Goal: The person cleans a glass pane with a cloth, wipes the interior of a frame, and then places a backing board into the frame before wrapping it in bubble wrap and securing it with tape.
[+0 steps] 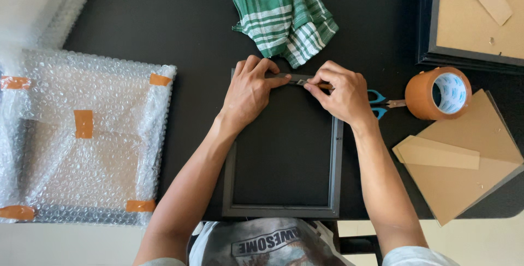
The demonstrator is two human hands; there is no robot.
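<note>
- two hands meet at the top edge of the dark grey rectangular picture frame, which lies flat on the black surface right in front of you.
- your left hand lies on the frame's upper left corner, fingers curled and pressing down on the top rail, gripping nothing.
- your right hand is closed in a pinch on a small slim tool with an orange-brown handle; its metal tip touches the top rail, just beside your left fingertips.
- a crumpled green and white checked cloth sits just above the frame.
- blue-handled scissors lie right of your right hand, partly hidden behind it, beside a roll of brown packing tape.
- loose brown cardboard backing boards lie at the lower right, and another frame lying face down with a brown back fills the upper right corner.
- a flat parcel in bubble wrap sealed with orange tape strips rests well apart on the left.
</note>
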